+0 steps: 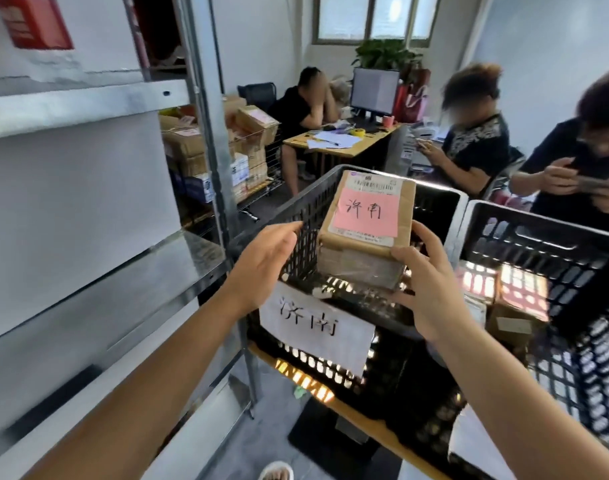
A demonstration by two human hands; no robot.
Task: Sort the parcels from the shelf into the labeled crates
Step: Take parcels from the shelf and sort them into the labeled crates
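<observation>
Gripping a taped cardboard parcel [367, 220] at its 5 o'clock corner, the right hand [427, 278] holds it above the left crate [431, 199]; the left hand [265, 261] hovers open at 9 o'clock. Rigid and seemingly light, it is best held by opposite edges.

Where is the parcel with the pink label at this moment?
In the head view, the parcel is centre frame, held by the right hand over the black crate bearing a white paper sign.

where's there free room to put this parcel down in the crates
Free: the dark far half of the black mesh crate with the white paper label, beyond the brown cardboard parcel with the pink note in the right hand. Crowded: the right black crate, floor covered with parcels.
</observation>
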